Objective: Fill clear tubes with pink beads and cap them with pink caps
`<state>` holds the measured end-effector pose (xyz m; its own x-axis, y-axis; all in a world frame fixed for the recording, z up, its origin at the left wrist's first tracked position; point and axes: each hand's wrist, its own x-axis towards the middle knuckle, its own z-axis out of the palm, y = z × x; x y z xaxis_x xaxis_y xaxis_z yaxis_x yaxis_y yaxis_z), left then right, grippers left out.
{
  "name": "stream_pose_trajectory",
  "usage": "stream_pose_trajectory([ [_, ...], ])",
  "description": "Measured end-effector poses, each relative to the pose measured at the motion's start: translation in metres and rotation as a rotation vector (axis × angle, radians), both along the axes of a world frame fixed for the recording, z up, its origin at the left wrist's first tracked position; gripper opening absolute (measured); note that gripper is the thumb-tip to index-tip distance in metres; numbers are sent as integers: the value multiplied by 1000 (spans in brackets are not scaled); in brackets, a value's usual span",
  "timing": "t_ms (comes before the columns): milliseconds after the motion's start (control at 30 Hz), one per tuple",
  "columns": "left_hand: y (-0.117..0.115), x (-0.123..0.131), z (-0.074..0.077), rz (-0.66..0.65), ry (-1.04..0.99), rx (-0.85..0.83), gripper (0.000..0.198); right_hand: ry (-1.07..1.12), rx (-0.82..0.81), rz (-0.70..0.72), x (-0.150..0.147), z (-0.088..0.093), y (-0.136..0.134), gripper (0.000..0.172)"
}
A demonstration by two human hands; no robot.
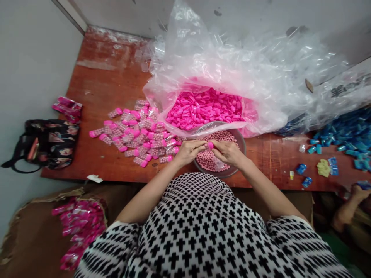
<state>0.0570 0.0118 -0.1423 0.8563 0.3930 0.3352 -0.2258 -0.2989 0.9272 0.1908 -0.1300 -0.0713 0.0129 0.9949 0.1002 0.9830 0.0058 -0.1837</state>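
Over a grey bowl [242,143] of pink beads [207,160], my two hands meet at one small clear bottle with a bright pink cap [210,146]. My left hand [189,151] is closed around the bottle's body, mostly hidden by the fingers. The fingers of my right hand [227,153] pinch the pink cap. A clear empty-looking container [218,164] lies on the beads below. To the left is a heap of bead-filled bottles with pink caps [142,135]. Behind the bowl, an open plastic bag [197,69] holds many loose pink caps [203,108].
Clear plastic containers [278,54] are piled in bags along the wall. Blue pieces [348,131] and a yellow item [323,168] lie on the right, near another person's hand [359,193]. At the left are a black floral bag [62,143] and a carton of pink packets [82,220].
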Motion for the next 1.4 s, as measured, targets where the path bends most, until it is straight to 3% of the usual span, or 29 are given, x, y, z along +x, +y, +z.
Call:
stream_pose_trajectory([
  [233, -12, 5, -4, 51, 13, 79, 26, -260, -39, 9, -6, 1, 1, 34],
  [433, -8, 4, 6, 3, -9, 31, 27, -140, 30, 94, 8, 11, -1, 35],
  [567, -9, -1, 9, 8, -34, -3, 25, -194, -2, 56, -2, 16, -2, 35],
  [733, -15, -3, 0, 43, -29, 134, 24, -234, -51, 23, -14, 3, -5, 33],
  [833, -18, 1, -6, 50, 37, 120, 23, -214, -86, 37, -7, -6, -5, 36],
  [900, -21, 6, -8, 58, 69, -18, 23, -95, -65, 11, 0, -8, -3, 38],
  [967, -24, 10, -10, 92, 75, -257, 28, 145, 7, -88, 4, -7, 0, 37],
  [1067, -25, 13, -13, 138, 38, -610, 41, 703, 125, -278, 3, -8, -1, 38],
  [1133, -23, 12, -14, 141, 15, -717, 46, 1085, 164, -362, 0, -12, -4, 42],
  [1200, -20, 9, -15, 147, 10, -696, 46, 1367, 201, -426, -3, -20, -8, 43],
  [1300, -16, 5, -15, 144, 5, -451, 37, 1618, 243, -514, -2, -28, -12, 40],
  [1400, -21, 2, -14, 101, -27, -180, 25, 1801, 52, -501, -2, -27, -12, 38],
])
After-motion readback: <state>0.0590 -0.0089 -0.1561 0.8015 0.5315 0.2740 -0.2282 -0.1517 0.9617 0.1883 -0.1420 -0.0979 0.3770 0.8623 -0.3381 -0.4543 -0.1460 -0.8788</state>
